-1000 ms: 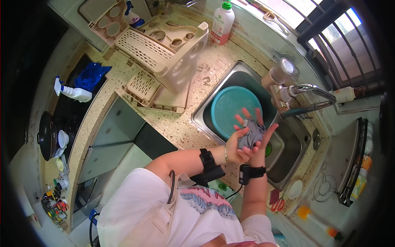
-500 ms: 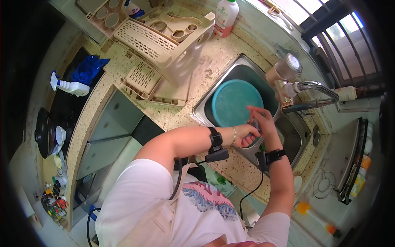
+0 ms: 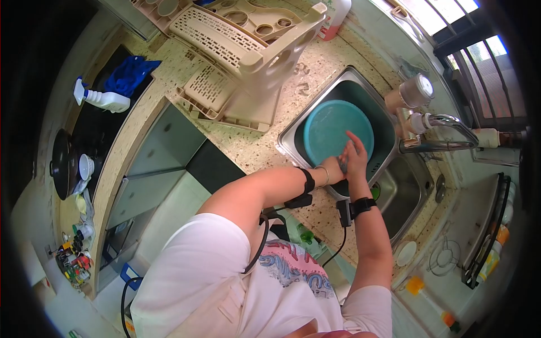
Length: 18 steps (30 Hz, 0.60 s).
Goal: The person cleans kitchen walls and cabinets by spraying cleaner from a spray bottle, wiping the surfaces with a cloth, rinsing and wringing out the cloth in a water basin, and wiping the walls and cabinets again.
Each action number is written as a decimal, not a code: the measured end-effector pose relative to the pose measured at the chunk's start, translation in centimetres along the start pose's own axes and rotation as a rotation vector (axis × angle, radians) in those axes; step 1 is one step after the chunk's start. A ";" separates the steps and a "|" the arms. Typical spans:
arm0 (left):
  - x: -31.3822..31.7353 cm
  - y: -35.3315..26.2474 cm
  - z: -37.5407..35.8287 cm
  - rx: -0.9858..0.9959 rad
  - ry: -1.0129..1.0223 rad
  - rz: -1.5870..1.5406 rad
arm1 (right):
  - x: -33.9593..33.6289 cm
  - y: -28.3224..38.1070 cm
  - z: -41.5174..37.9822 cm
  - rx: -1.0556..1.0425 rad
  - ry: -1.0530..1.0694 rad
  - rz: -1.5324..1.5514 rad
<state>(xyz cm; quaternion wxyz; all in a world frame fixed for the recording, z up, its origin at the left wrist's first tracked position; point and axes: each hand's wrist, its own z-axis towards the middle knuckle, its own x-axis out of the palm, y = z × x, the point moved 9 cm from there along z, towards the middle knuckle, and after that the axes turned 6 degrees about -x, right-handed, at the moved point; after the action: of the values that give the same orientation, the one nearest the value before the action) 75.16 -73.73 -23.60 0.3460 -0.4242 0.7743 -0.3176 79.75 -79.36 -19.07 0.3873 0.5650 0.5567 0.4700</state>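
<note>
Both my hands meet over the near edge of a round teal basin (image 3: 332, 118), which sits in the left bowl of the steel sink and seems to hold liquid. My left hand (image 3: 333, 170), with a bangle at its wrist, is closed around a small grey, soft-looking thing (image 3: 342, 165) that is mostly hidden. Against that thing rests my right hand (image 3: 356, 159), its fingers stretched out toward the basin. Each wrist carries a black strap with a small box.
The chrome faucet (image 3: 451, 127) arches over the right sink bowl (image 3: 403, 186). A beige plastic rack (image 3: 259, 62) and its loose trays (image 3: 214, 87) occupy the counter. Farther left are a white spray bottle (image 3: 104, 101), a blue cloth (image 3: 131, 74) and a black pan (image 3: 62, 163).
The view has shifted, so the sink and counter sit higher and farther right. My hands stay together at the basin's edge, and my right fingers have straightened.
</note>
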 end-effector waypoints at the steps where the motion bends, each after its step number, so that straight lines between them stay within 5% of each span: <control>1: 1.0 0.7 1.5 0.103 -0.053 0.056 | -0.4 -0.3 -0.2 -0.007 -0.058 -0.005; 3: 4.6 3.4 5.5 0.310 -0.158 0.170 | -0.8 -0.7 -0.5 -0.022 -0.118 0.001; 6: -0.1 -1.1 -1.1 0.147 -0.072 0.129 | -1.9 -1.0 -1.1 -0.040 -0.166 0.035; 9: 1.3 0.0 -0.3 0.061 -0.010 0.207 | -3.6 -2.0 -2.0 -0.050 -0.269 0.077; 14: 1.4 -1.2 -2.0 0.086 -0.024 0.409 | -6.0 -3.5 -3.9 -0.044 -0.456 0.147; 18: 1.6 -2.1 -3.2 0.121 -0.048 0.522 | -6.8 -4.4 -4.4 -0.078 -0.378 0.157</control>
<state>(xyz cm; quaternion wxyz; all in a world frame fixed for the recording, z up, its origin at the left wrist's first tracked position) 72.84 -75.36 -20.60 0.4591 -0.1962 0.8286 -0.2533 74.78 -86.17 -22.85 0.4685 0.6695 0.4097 0.4054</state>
